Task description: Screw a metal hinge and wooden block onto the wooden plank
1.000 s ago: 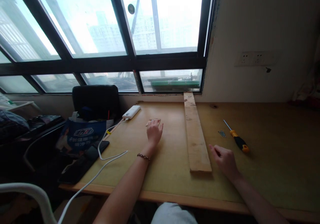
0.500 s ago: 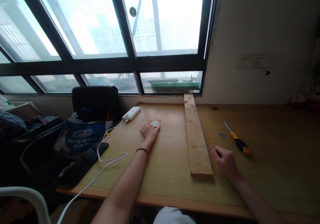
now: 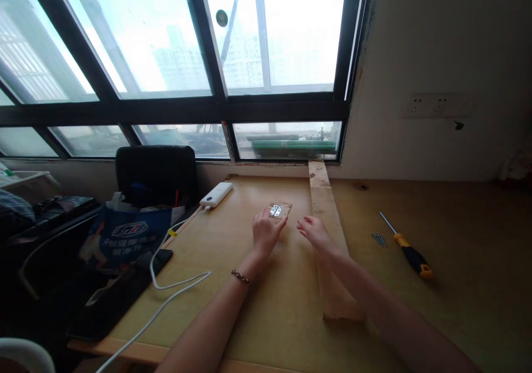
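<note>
My left hand (image 3: pixel 266 234) grips a small flat tan piece (image 3: pixel 286 208), perhaps card or thin wood, by its edges. A silver metal hinge (image 3: pixel 276 211) with screw holes lies on the face of that piece. My right hand (image 3: pixel 316 233) is just to the right, partly over the long wooden plank (image 3: pixel 326 207), with its fingers loosely bent and apart, holding nothing. Further right on the table are several screws (image 3: pixel 378 239) and a yellow-and-black screwdriver (image 3: pixel 411 254), away from both hands.
A white power bank (image 3: pixel 216 194) with a white cable (image 3: pixel 183 284) lies on the left of the table (image 3: pixel 266 312). Beyond that edge are a blue bag (image 3: pixel 128 234) and a black chair (image 3: pixel 155 173). Windows rise behind; wall sockets (image 3: pixel 428 106) are at right.
My left hand has moved right, bringing the small piece with the hinge along. From beside the plank, my right hand has come forward and left toward it, its fingers loosening.
</note>
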{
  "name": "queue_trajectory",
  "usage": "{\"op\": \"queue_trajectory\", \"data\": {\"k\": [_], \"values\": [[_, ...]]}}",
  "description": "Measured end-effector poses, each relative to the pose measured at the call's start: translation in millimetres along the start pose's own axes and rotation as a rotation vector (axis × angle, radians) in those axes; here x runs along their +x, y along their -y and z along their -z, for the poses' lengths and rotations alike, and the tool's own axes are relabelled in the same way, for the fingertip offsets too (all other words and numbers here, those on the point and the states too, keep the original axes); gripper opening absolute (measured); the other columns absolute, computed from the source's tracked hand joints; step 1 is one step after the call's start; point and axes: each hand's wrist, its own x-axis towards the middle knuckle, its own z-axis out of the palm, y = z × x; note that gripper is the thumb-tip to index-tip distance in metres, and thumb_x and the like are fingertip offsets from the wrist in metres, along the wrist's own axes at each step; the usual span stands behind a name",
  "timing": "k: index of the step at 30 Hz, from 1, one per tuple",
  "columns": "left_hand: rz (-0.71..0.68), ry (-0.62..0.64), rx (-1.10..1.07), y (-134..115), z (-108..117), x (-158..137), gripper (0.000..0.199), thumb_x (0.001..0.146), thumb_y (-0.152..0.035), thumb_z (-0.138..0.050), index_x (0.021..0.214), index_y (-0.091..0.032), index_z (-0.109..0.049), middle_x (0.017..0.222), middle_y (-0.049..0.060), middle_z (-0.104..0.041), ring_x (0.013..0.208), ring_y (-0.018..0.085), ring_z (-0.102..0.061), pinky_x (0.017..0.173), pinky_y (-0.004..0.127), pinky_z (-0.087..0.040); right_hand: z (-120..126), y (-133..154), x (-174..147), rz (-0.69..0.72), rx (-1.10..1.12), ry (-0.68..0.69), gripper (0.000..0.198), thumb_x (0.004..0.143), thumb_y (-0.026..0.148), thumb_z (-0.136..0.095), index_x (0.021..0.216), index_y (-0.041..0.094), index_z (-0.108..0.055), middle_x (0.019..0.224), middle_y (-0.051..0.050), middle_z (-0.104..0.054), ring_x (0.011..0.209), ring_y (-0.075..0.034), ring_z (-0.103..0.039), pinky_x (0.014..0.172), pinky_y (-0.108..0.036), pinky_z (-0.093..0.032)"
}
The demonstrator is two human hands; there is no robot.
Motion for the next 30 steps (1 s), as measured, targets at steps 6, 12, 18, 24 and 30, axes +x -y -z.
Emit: {"op": "queue_trajectory", "data": {"k": [6,12,18,24,30], "values": [[-0.05,-0.006,-0.172,-33,-2,-24,0.054,0.071,-0.046,-0.061,0.113,-0.012,-0.052,0.112,0.015,-0.056,0.107,0.028,-0.049,0.093,0.042,-0.039,-4,-9,-3,-0.145,0.444,0.052,0.005,0.069,0.015,-0.06,0.07,0.01,-0.06,0.073,-0.008,-0.066,0.068,-0.014,-0.062,0.068,-0.024,-0.049],[0.013,-0.027,-0.432,-47,3,-30,0.065,0.063,-0.039,-0.07,0.12,-0.016,-0.047,0.118,0.014,-0.05,0.114,0.027,-0.044,0.095,0.042,-0.037,-5,-1,-6,-0.177,0.495,-0.052,0.014,0.076,0.004,-0.047,0.074,0.009,-0.06,0.072,-0.01,-0.068,0.064,-0.016,-0.065,0.061,-0.026,-0.053],[0.449,0.18,-1.174,-51,-6,-30,0.062,0.064,-0.041,-0.069,0.117,-0.016,-0.048,0.112,0.012,-0.056,0.096,0.02,-0.057,0.079,0.03,-0.046,-3,4,-6,-0.114,0.536,-0.047,0.017,0.077,0.002,-0.046,0.072,0.01,-0.061,0.074,-0.008,-0.068,0.063,-0.012,-0.064,0.064,-0.022,-0.054],[0.804,0.366,-1.681,-47,-13,-28,0.031,0.072,-0.038,-0.062,0.087,-0.012,-0.062,0.083,0.007,-0.065,0.07,0.013,-0.06,0.063,0.022,-0.047,-5,2,-8,-0.18,0.52,-0.005,0.018,0.078,0.001,-0.045,0.073,0.008,-0.06,0.072,-0.009,-0.068,0.061,-0.012,-0.065,0.059,-0.02,-0.054],[0.794,0.314,-1.654,-48,-10,-28,0.02,0.068,-0.028,-0.066,0.076,-0.011,-0.065,0.073,0.006,-0.066,0.062,0.012,-0.06,0.058,0.022,-0.046,-7,-3,-7,-0.217,0.466,0.036,0.016,0.079,0.002,-0.046,0.075,0.008,-0.061,0.072,-0.009,-0.068,0.059,-0.012,-0.065,0.056,-0.019,-0.054]]}}
